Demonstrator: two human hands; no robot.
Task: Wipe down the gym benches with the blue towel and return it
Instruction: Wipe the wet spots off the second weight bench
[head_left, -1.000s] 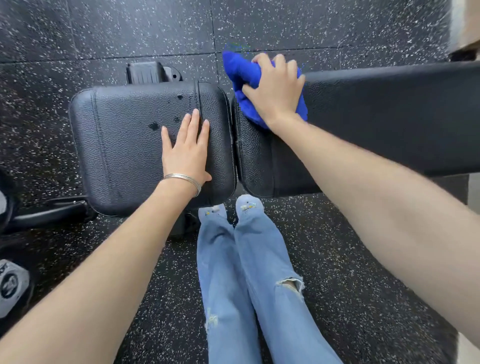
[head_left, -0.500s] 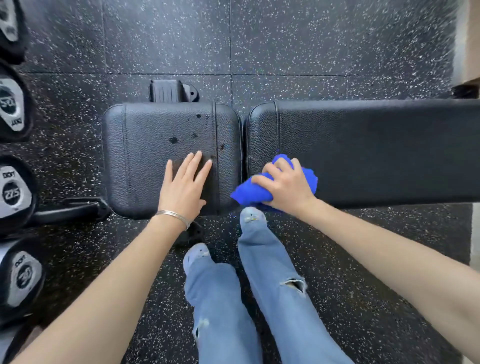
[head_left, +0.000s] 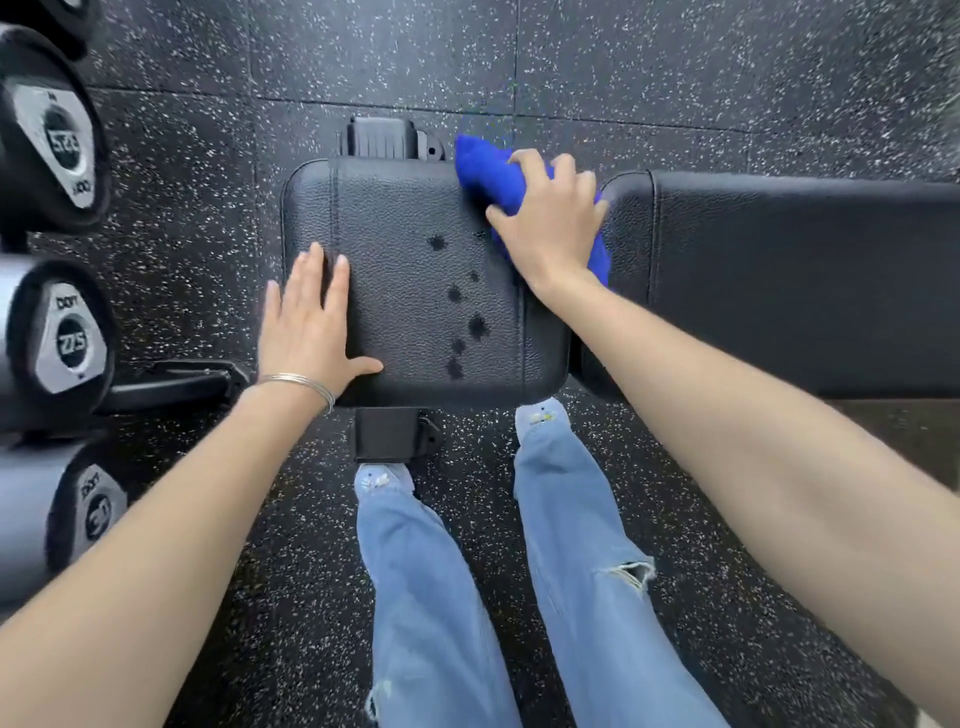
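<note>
A black gym bench lies across the view: a square seat pad (head_left: 415, 218) on the left and a long back pad (head_left: 779, 280) on the right. Several dark wet spots dot the seat pad. My right hand (head_left: 550, 223) presses a bunched blue towel (head_left: 488, 174) onto the far right corner of the seat pad, beside the gap between the pads. My left hand (head_left: 309, 327) rests flat with fingers spread on the seat pad's near left edge, holding nothing.
Dumbbell ends (head_left: 62, 343) line a rack along the left edge. A black bench frame bracket (head_left: 392, 434) sticks out below the seat, another (head_left: 387, 137) beyond it. My legs in blue jeans (head_left: 587, 545) stand close to the bench on speckled black rubber floor (head_left: 623, 67).
My right hand has carried the towel from the back pad's near edge up and left to the seat pad's far right corner. My left hand has slid to the seat's left edge.
</note>
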